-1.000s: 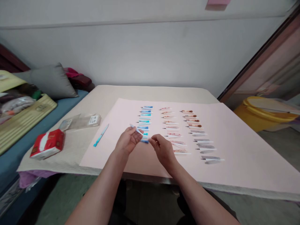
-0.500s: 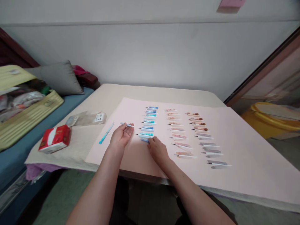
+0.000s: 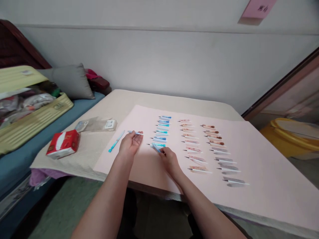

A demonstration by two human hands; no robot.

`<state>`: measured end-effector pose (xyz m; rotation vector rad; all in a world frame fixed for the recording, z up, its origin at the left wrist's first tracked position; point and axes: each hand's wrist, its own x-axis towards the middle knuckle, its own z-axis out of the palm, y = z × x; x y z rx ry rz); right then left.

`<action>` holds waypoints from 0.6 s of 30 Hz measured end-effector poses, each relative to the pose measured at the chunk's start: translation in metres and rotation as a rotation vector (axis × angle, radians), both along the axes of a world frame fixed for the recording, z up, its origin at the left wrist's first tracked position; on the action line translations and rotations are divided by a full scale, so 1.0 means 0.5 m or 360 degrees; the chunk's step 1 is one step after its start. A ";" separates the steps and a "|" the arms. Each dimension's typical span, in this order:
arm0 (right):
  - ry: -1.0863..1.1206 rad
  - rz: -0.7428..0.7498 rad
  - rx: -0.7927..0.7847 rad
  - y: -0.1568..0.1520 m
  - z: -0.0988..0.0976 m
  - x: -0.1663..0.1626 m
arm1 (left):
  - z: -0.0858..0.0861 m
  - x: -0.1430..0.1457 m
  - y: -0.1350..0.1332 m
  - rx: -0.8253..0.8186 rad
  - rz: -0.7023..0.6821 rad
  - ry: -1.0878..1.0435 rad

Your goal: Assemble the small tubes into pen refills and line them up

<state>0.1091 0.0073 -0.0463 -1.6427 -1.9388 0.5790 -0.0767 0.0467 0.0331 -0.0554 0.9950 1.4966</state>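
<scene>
My left hand (image 3: 130, 143) is closed on a slim white and pale blue pen piece (image 3: 134, 133), held level between thumb and fingers. A light blue pen barrel (image 3: 156, 148) is pinched in my right hand (image 3: 170, 160), tilted with its far end over the lowest blue pen set. The column of blue pen parts (image 3: 163, 132), with dark-tipped white refills, lies just beyond my right hand. To the left of my left hand a blue pen (image 3: 116, 142) lies alone on the pink sheet (image 3: 149, 172).
Farther right lie a column of pinkish pen parts (image 3: 190, 142) and another of brown and grey ones (image 3: 220, 152). At the table's left are a red tissue pack (image 3: 63, 144) and a clear plastic wrapper (image 3: 96, 124). A yellow bin (image 3: 291, 137) stands at the right.
My right hand has raised the light blue barrel off the sheet and turned its far end up toward the blue set. My left hand keeps its hold. The view has shifted slightly.
</scene>
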 end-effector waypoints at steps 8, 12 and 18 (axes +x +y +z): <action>-0.0502 0.0132 -0.0112 -0.017 0.017 0.015 | -0.021 -0.008 0.014 -0.0087 -0.0031 0.0073; -0.0625 0.0191 -0.0095 -0.020 0.020 0.000 | -0.038 -0.001 0.010 -0.0104 -0.0126 0.0165; -0.0704 0.0213 -0.0085 -0.014 0.027 -0.015 | -0.065 -0.001 -0.015 -0.0137 -0.0314 0.0293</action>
